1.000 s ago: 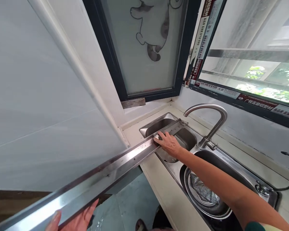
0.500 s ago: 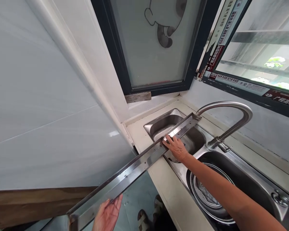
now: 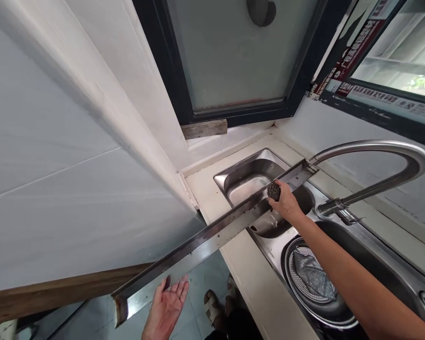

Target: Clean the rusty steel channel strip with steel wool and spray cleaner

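**Left grip** [image 3: 166, 307], 6 o'clock: open, palm up, fingers spread just below the strip's lower edge; contact cannot be told.
**Sandalled feet** [image 3: 212, 307], 6 o'clock, on a tiled floor.
**Stainless steel strip** [image 3: 212, 238]: long, angled, running from 7 to 2 o'clock, far end above the small sink basin [image 3: 250, 182].
**Right grip** [image 3: 286, 203], 2 o'clock: closed on a dark steel-wool scourer [image 3: 274, 191], held against the strip.
**Large sink basin** [image 3: 340, 236], 4 o'clock, beside the table [image 3: 241, 278].
**Arched faucet** [image 3: 375, 165], 2 o'clock.
**Frosted window** [image 3: 233, 47], 12 o'clock.
Handling note: firm strokes along the strip, its free end steadied, would likely work best.
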`<state>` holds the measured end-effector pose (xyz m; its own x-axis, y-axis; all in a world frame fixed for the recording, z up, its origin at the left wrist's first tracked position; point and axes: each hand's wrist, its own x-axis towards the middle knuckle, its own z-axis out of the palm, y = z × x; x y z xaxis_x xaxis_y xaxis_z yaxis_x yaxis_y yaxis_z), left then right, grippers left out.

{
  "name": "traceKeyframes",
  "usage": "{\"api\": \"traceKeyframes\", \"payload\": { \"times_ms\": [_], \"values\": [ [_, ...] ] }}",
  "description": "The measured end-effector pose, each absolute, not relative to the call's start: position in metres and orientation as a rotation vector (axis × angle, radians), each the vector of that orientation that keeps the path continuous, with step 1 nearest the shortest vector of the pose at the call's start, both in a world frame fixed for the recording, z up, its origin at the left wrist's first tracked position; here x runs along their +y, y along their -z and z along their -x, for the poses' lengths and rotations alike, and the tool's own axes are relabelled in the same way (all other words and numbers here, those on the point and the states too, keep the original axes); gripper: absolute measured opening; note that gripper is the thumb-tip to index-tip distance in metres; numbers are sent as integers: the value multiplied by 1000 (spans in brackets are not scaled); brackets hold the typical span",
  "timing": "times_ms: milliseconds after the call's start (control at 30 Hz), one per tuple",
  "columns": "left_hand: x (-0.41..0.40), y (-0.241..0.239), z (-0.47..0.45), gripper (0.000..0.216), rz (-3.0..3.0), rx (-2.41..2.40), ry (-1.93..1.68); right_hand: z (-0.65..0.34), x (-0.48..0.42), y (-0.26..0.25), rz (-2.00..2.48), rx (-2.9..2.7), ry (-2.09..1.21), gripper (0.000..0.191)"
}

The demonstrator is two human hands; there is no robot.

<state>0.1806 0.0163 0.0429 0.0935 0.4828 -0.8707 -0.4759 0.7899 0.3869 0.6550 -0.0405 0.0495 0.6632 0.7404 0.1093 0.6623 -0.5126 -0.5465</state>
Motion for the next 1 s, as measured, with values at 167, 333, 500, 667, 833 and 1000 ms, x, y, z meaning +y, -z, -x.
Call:
{"api": "traceKeyframes", "payload": {
  "times_ms": [167, 333, 500, 667, 833, 1000],
  "values": [
    [10, -80, -190, 45, -646, 1255, -96, -647, -31, -39, 2662, -1063, -69, 40],
    [36, -104, -229, 43, -1772, 1369, -199, -643, -25, -38, 2842, -1155, -101, 38],
    [66, -81, -279, 91, -2485, 1218, 156, -650, -19, -48, 2857, -1157, -129, 33],
    [72, -66, -294, 87, -2666, 1212, 408, -552, -11, -55, 2606, -1439, -279, 23],
    [76, -59, -284, 82, -2711, 1138, 299, -464, -4, -44, 2312, -1721, -344, 22],
    [80, -51, -278, 81, -2701, 1099, 205, -596, -17, -45, 2748, -1102, -135, 33]
  ]
}}
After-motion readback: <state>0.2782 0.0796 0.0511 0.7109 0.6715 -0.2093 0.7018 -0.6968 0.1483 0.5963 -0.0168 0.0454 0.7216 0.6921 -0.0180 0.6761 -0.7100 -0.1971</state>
